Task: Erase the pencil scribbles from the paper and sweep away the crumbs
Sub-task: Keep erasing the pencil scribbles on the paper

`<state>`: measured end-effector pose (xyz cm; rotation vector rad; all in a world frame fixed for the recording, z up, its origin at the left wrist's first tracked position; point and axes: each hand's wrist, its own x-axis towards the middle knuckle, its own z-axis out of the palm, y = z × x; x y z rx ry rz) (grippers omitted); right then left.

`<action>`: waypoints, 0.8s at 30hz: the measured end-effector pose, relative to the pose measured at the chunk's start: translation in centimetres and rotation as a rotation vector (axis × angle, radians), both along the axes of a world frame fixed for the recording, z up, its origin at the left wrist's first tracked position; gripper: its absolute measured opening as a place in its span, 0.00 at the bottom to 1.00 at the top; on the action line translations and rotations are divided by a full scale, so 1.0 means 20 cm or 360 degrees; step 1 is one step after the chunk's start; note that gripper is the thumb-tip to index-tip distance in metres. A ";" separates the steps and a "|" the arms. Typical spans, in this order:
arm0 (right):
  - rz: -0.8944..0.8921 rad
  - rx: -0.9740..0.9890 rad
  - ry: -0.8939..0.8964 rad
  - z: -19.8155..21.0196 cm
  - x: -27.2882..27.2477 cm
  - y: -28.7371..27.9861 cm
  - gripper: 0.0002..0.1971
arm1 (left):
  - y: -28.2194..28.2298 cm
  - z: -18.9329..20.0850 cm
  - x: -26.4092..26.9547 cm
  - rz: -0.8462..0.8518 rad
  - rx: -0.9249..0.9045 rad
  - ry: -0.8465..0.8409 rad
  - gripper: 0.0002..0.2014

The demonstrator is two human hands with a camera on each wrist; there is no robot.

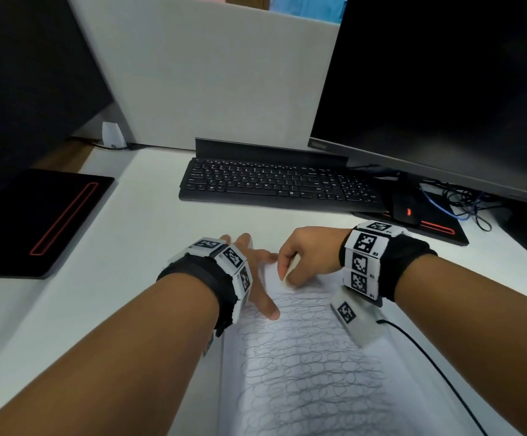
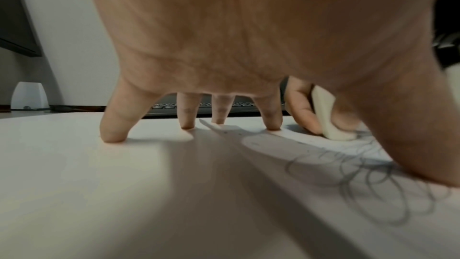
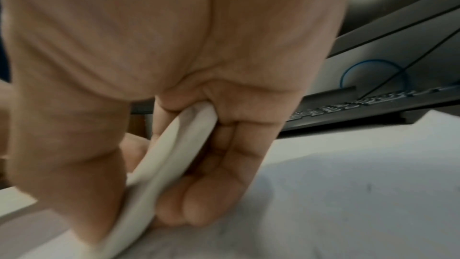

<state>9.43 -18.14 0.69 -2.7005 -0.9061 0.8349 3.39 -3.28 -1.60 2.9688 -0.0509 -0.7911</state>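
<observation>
A white sheet of paper (image 1: 303, 372) lies on the desk, covered in looping pencil scribbles (image 1: 306, 357) except for a cleaner strip at its far end. My right hand (image 1: 306, 259) grips a white eraser (image 1: 289, 272), whose tip presses on the paper's far end. In the right wrist view the eraser (image 3: 171, 164) sits between thumb and curled fingers. My left hand (image 1: 252, 272) is spread flat, fingers straight, on the paper's far left corner and the desk; its thumb (image 2: 408, 145) rests on the scribbles (image 2: 373, 188), its fingertips (image 2: 272, 123) touch the sheet's edge. The eraser (image 2: 328, 117) shows beyond them.
A black keyboard (image 1: 281, 184) lies beyond the paper. A dark monitor (image 1: 444, 89) stands at the back right, with a mouse (image 1: 405, 209), a mouse pad and cables below it. A black pad with a red outline (image 1: 42, 221) lies left. A black cable (image 1: 438, 366) crosses the paper's right side.
</observation>
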 end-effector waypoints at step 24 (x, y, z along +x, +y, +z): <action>-0.0050 0.0039 0.0065 -0.03 0.02 -0.05 0.04 | 0.00 0.01 0.00 0.0020 0.0001 0.0031 0.53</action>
